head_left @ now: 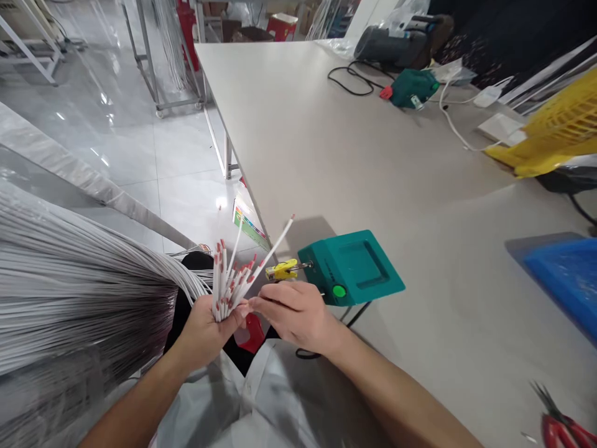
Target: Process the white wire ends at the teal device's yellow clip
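Observation:
My left hand [208, 326] is closed round a bundle of white cables [228, 289] whose cut ends, reddish at the tips, point up and away from me. Two cables stick out farther than the others. Close to my left thumb, the fingertips of my right hand [298, 314] are pinched together at the bundle's side; what they grip is too small to make out. Just beyond the right hand, a teal device [352, 264] with a green button sits at the table edge. A yellow clip [282, 269] is at its metal tip, near the cable ends.
Long grey-white cables [84, 267] run in from the left over a rack. On the table [298, 124] are a second green device [413, 88], a yellow basket [559, 124], a blue tray [569, 274] and red-handled pliers [562, 426]. A wheeled frame [149, 68] stands on the floor.

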A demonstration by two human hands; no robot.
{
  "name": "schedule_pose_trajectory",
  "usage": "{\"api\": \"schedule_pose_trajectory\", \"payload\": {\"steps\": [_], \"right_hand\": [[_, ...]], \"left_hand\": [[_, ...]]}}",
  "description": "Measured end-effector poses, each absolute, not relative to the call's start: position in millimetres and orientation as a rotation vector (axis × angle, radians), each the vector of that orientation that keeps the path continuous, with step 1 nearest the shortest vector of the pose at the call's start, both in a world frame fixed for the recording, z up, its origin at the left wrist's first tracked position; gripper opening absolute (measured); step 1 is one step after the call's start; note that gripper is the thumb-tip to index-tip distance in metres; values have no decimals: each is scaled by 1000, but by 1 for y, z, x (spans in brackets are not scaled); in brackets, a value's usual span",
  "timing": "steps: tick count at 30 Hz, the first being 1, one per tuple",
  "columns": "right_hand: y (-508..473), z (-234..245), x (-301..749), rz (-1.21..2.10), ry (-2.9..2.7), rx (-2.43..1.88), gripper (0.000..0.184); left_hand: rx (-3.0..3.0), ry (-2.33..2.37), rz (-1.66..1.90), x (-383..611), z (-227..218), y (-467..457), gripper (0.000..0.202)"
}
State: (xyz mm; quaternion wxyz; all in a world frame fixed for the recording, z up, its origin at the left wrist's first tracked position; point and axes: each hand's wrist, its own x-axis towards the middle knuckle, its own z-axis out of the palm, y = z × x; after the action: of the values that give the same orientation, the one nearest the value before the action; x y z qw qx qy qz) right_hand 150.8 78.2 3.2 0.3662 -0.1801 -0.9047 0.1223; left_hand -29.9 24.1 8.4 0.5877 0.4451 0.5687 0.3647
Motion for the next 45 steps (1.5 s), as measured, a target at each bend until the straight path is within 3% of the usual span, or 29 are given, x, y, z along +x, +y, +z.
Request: {"api": "schedule_pose_trajectory", "payload": {"steps": [2, 4, 12, 22, 32, 36, 45], "right_hand": [[77, -2, 153, 98, -2341, -414, 21], [75, -2, 152, 83, -2339, -464, 20], [77, 22, 142, 893, -1967, -917, 15], [91, 32, 142, 1130, -2333, -681, 13], [66, 8, 104, 1727, -1179, -849, 6], [61, 6, 100, 1608, -1194, -943, 8], [65, 0, 113, 991, -1776, -894, 17]], "left_hand": [[922, 1360, 905, -30, 5, 24, 26], [842, 1411, 967, -30, 1, 23, 24], [944, 1505, 957, -25, 10, 27, 18], [1005, 1436, 980, -25, 7, 24, 7], [956, 1283, 1135, -30, -12, 21, 22], [952, 1416, 1219, -26, -13, 17, 11], [977, 1440, 1103, -23, -3, 17, 22]]}}
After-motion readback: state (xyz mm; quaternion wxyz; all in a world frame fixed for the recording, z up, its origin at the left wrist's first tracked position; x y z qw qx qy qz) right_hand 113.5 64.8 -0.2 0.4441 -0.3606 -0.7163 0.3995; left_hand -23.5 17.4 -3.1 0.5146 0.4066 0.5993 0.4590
